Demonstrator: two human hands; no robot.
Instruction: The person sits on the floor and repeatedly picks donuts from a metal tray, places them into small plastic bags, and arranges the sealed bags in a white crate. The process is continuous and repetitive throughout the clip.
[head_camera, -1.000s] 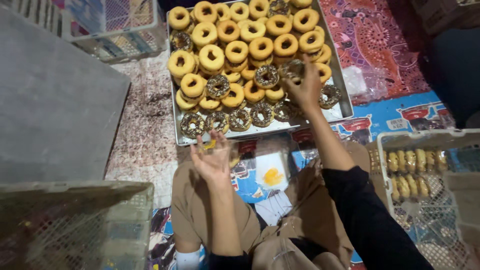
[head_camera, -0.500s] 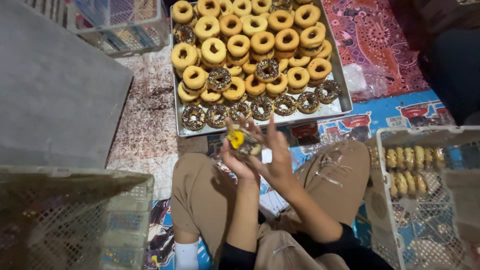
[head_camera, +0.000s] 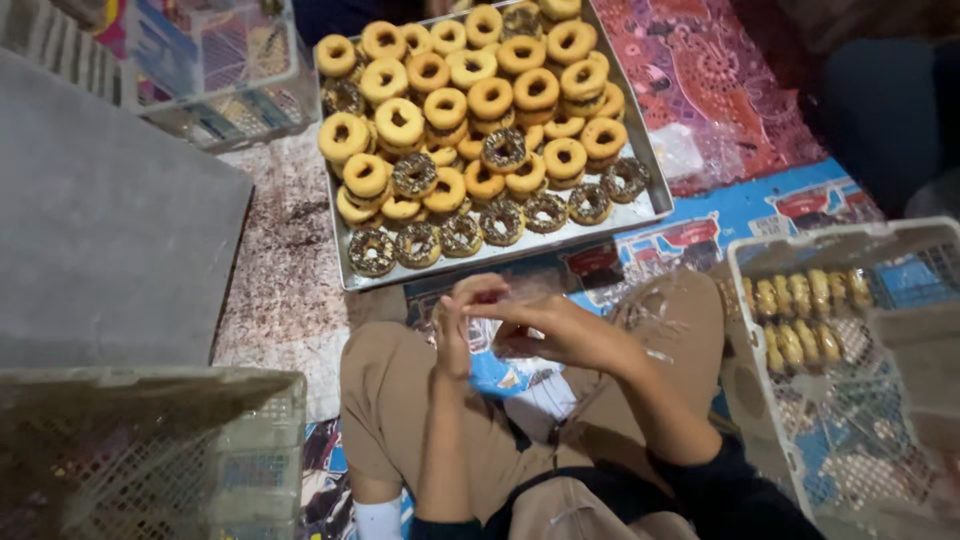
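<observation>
A small item wrapped in clear plastic (head_camera: 503, 325) sits between the person's two hands, just below the near edge of the metal tray (head_camera: 652, 205); what is inside the wrapping cannot be made out. The left hand (head_camera: 455, 325) has its fingers curled close together, the tips pinching at the wrapping's top. The right hand (head_camera: 560, 330) cups the wrapping from the other side, fingers bent and closed around it, thumb meeting the left fingertips. Both hands hover over the person's lap, above tan trousers (head_camera: 400, 410).

The tray lies on the floor directly beyond the hands and is heaped with ring doughnuts (head_camera: 490, 98): plain golden ones piled toward the far side, chocolate-topped ones with sprinkles (head_camera: 460, 235) lined along the near edge. To the right of the tray stands a white plastic crate (head_camera: 760, 330) holding a row of small wrapped pastries (head_camera: 800, 295). Left of the tray lies a flat grey board (head_camera: 100, 230), and nearer than that, a second mesh crate (head_camera: 240, 440). A patterned mat (head_camera: 720, 70) spreads beyond the tray's right side.
</observation>
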